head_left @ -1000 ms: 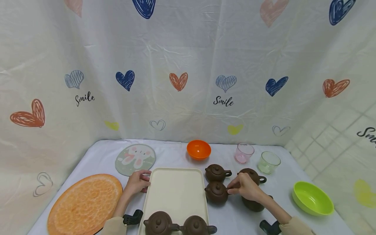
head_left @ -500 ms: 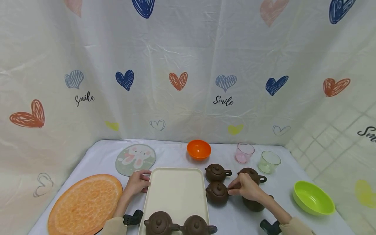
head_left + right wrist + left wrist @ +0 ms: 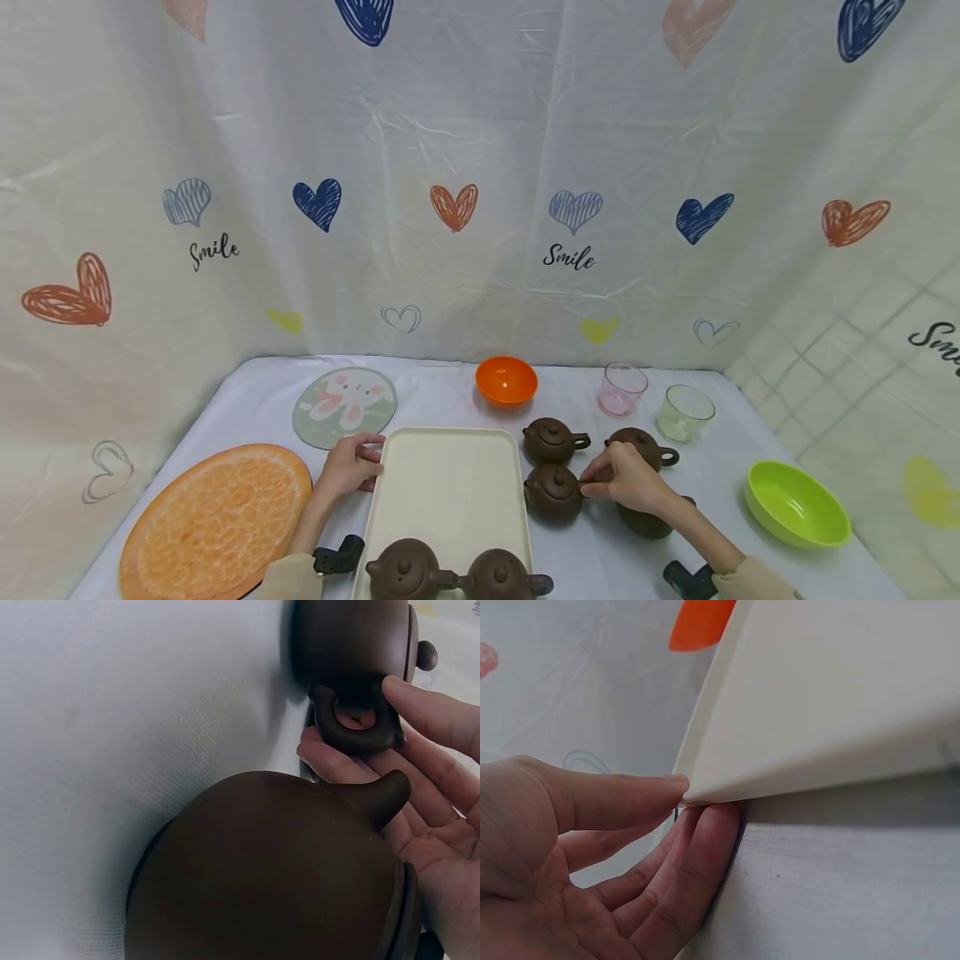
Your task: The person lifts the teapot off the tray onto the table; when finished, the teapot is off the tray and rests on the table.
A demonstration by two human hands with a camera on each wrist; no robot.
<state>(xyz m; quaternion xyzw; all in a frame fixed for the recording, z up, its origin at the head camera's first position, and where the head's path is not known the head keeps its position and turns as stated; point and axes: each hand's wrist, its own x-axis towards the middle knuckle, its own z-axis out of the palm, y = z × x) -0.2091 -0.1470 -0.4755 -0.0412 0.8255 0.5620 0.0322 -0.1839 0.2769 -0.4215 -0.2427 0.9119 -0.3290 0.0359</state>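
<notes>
A cream rectangular tray (image 3: 450, 492) lies on the white cloth. My left hand (image 3: 347, 467) pinches its left edge; in the left wrist view the thumb (image 3: 622, 799) meets the rim above, with fingers under it. To the right of the tray sits a dark brown teapot (image 3: 553, 490). My right hand (image 3: 628, 482) holds it by the handle (image 3: 352, 740), the thumb at the handle's top and the other fingers behind. Another teapot (image 3: 551, 440) stands right behind it. Two more, a left one (image 3: 407, 571) and a right one (image 3: 498, 575), stand at the tray's near end.
Under my right forearm are a far teapot (image 3: 643, 443) and a near teapot (image 3: 262, 870), both partly hidden in the head view. An orange bowl (image 3: 507, 382), pink glass (image 3: 622, 390), green glass (image 3: 686, 413) and green bowl (image 3: 797, 505) stand around. Leftward lie a rabbit mat (image 3: 345, 408) and bread-patterned mat (image 3: 217, 525).
</notes>
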